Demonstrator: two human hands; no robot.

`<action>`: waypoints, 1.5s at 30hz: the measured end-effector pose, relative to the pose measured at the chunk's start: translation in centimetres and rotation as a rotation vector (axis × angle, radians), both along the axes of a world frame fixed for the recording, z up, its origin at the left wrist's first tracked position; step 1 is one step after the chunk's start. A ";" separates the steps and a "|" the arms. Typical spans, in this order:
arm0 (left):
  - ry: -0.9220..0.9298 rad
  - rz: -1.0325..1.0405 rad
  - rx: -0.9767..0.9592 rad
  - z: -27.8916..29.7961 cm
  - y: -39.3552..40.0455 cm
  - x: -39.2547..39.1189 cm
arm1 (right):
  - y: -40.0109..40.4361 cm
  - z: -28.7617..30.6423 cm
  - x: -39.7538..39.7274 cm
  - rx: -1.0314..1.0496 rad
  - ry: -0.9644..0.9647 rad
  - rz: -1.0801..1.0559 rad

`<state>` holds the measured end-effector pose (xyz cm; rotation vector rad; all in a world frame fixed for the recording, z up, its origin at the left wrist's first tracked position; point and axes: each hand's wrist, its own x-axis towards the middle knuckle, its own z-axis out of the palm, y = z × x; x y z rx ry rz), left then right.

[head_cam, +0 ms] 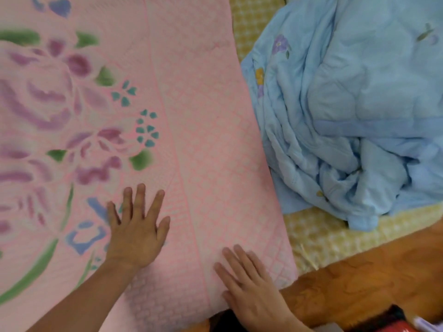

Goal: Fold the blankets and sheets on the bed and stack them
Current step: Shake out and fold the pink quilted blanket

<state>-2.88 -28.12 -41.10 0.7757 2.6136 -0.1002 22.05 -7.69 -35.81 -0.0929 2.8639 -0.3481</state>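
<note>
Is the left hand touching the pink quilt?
Touching. The head view shows the left hand lying flat, fingers spread, on the pink quilt.

The bed (318,233) wears a yellow checked cover, bare in a strip at the top and in a patch at lower right, and its wooden edge (359,283) runs along the near right side. A pink quilt (203,140) with a flower print lies spread flat over the left part. Just beside it on the right, a blue blanket (347,116) lies crumpled in a heap.
</note>
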 end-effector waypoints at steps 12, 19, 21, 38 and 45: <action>-0.081 0.206 0.236 4.6 -0.7 2.6 | -3.5 -0.9 7.3 -0.260 -0.489 -1.638; -0.644 1.397 0.890 9.2 -14.0 21.9 | -13.2 -2.7 2.9 -1.723 -0.191 -2.188; -0.741 1.961 1.123 6.0 -17.9 23.0 | -14.0 -4.2 1.9 -1.891 -0.040 -2.153; -0.701 2.264 1.826 7.8 -24.2 23.4 | -13.6 3.2 7.7 -1.949 0.134 -2.071; -0.578 2.177 1.955 15.8 -25.7 20.7 | -10.0 11.9 5.9 -1.887 0.246 -1.946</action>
